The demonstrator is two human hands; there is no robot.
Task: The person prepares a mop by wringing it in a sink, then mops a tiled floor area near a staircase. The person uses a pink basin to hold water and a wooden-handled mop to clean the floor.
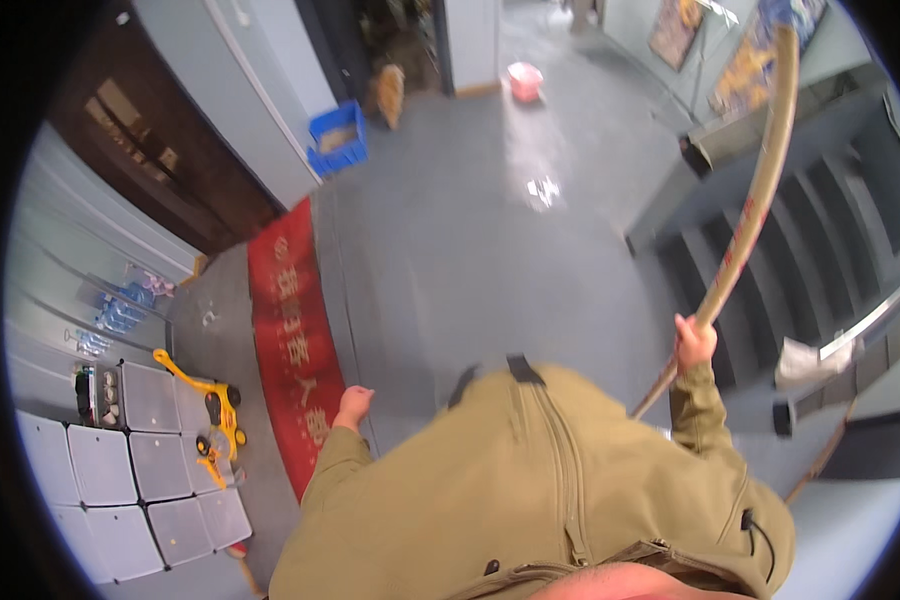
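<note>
My right hand (695, 341) is closed around a long tan pole (765, 180) with red writing along its side. The pole leans past my right side, its thick end up at the upper right and its thinner end passing behind my jacket. My left hand (353, 407) hangs at my left side with its fingers curled, and nothing shows in it. Below that hand lies a long red floor mat (294, 337) bearing pale writing.
Stairs (780, 247) stand at my right, with a white cloth (810, 364) near a rail. A pink bucket (525, 81), a blue litter tray (339, 139) and an orange cat (391, 96) are ahead. A yellow ride-on toy (221, 412) is beside white cube cabinets (157, 465) at left.
</note>
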